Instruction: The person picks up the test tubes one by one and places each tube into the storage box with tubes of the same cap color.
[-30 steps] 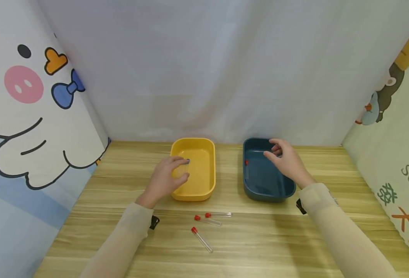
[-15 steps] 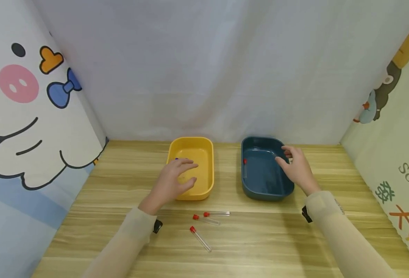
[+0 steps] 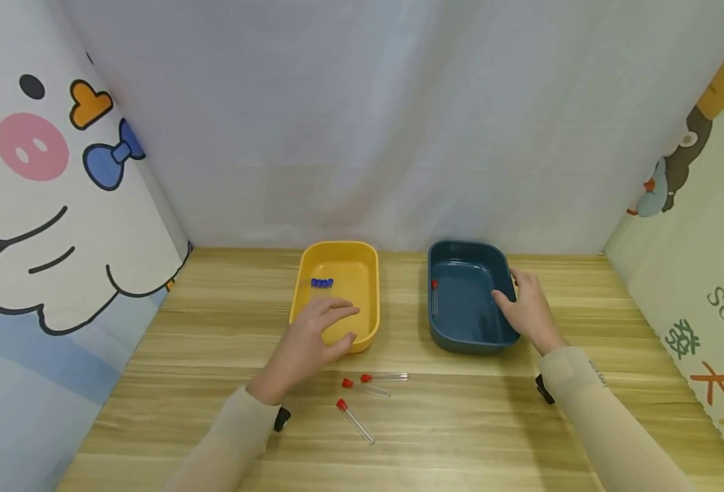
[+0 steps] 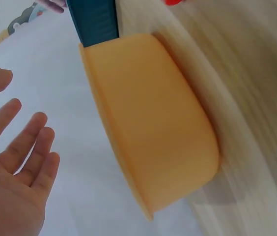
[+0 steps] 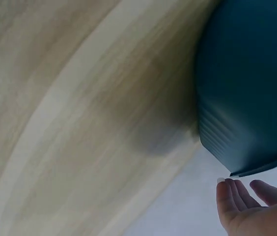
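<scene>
My left hand (image 3: 303,345) hovers over the near left part of the yellow bin (image 3: 374,301), fingers spread and holding nothing. Several blue caps (image 3: 322,283) lie in a row inside that bin; what is below them is partly hidden by the hand. At the right edge of the dark blue bin (image 3: 472,347) is my right hand (image 3: 531,311), thumb over the rim side and fingers outside, loosely bent. Whether it touches the rim I cannot tell. In the left wrist view, the left hand (image 4: 18,167) is relaxed beside the yellow bin (image 4: 148,123).
One red-capped tube (image 3: 434,297) lies along the left wall inside the dark blue bin. Three more red-capped clear tubes lie on the wooden table in front of the bins, one of them (image 3: 356,421) nearest me. A pale curtain (image 3: 399,123) hangs behind.
My left hand has let go of a blue-capped tube in the yellow bin and moved towards me, uncovering the blue caps. The right hand has moved right and nearer, to the dark blue bin's right rim.
</scene>
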Motion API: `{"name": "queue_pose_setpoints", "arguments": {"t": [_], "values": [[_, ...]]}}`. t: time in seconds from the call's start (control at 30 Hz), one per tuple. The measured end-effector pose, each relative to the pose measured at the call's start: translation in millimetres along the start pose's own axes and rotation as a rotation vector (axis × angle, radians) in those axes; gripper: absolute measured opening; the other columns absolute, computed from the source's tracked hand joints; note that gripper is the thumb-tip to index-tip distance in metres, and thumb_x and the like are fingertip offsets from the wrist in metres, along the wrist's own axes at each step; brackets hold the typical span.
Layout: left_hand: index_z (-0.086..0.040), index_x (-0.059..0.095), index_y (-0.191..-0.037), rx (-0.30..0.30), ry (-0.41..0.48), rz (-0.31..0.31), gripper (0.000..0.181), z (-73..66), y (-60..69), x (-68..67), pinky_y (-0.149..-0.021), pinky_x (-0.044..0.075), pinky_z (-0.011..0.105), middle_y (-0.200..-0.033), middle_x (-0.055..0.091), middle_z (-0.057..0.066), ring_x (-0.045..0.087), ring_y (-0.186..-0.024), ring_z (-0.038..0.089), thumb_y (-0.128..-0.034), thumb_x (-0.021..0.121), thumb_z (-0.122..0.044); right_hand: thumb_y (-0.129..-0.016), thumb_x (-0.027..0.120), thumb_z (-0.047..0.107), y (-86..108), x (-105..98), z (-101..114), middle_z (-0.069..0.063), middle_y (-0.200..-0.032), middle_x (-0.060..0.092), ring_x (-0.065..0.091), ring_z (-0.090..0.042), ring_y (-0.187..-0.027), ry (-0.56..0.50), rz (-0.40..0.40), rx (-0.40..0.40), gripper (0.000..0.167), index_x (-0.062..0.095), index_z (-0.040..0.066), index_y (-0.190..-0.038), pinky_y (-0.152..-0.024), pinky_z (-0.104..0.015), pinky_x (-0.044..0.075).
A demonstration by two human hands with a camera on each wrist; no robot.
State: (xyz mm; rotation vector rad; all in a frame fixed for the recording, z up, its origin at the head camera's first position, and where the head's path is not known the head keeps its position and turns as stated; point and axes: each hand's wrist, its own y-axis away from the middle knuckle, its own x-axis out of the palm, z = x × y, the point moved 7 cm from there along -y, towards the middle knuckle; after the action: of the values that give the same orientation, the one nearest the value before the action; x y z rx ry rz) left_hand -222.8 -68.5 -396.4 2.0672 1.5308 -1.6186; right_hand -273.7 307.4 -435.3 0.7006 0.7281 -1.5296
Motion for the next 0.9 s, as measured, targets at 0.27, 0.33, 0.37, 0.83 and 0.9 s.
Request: {"name": "queue_pose_setpoints", "arguments": {"t": [0.27,0.33,0.37,0.83,0.9], "values": [[-0.01,0.073,-0.124,-0.035,0.007,0.104,0.038,-4.8,24.2,13.4,-0.087,0.061,0.034,-0.111,0.072,0.006,0.067,-0.1,0.02,-0.0875,0.081,-0.018,-0.106,0.055,0.022,-0.1,7.2,-7.6,-0.041,-0.154,0.029,0.037,-0.054,-0.14,-0.005,0.017,0.058,0.069,0.024,-0.015,-0.156,-0.117,-0.067,0.035],[-0.009,0.072,-0.126,-0.047,0.022,0.15,0.041,-4.9,30.1,18.2,-0.088,0.06,0.034,-0.111,0.071,0.006,0.067,-0.099,0.02,-0.0877,0.081,-0.019,-0.106,0.055,0.021,-0.6,8.9,-8.5,-0.041,-0.155,0.029,0.037,-0.054,-0.14,-0.004,0.016,0.062,0.069,0.023,-0.015,-0.156,-0.118,-0.067,0.035],[-0.008,0.071,-0.128,-0.054,0.026,0.171,0.042,-4.9,32.9,20.2,-0.088,0.06,0.035,-0.112,0.071,0.006,0.067,-0.099,0.021,-0.0879,0.081,-0.019,-0.106,0.054,0.021,-0.9,9.7,-8.6,-0.041,-0.155,0.029,0.037,-0.054,-0.14,-0.006,0.013,0.063,0.069,0.023,-0.015,-0.156,-0.118,-0.067,0.035],[-0.007,0.056,-0.144,-0.259,-0.017,0.369,0.078,-3.1,66.2,45.9,-0.085,0.057,0.036,-0.113,0.062,0.001,0.058,-0.093,0.013,-0.0842,0.082,-0.051,-0.105,0.054,0.012,-4.0,15.3,-14.6,-0.038,-0.16,0.027,0.028,-0.055,-0.149,-0.024,-0.036,0.071,0.068,0.021,-0.011,-0.159,-0.124,-0.066,0.028],[-0.006,0.053,-0.145,-0.289,-0.013,0.385,0.084,-2.2,69.3,49.6,-0.091,0.058,0.04,-0.117,0.063,0.002,0.06,-0.099,0.014,-0.0824,0.082,-0.054,-0.104,0.053,0.012,-3.7,15.7,-15.2,-0.038,-0.16,0.027,0.028,-0.055,-0.149,-0.025,-0.037,0.07,0.067,0.021,-0.011,-0.159,-0.123,-0.066,0.027]]}}
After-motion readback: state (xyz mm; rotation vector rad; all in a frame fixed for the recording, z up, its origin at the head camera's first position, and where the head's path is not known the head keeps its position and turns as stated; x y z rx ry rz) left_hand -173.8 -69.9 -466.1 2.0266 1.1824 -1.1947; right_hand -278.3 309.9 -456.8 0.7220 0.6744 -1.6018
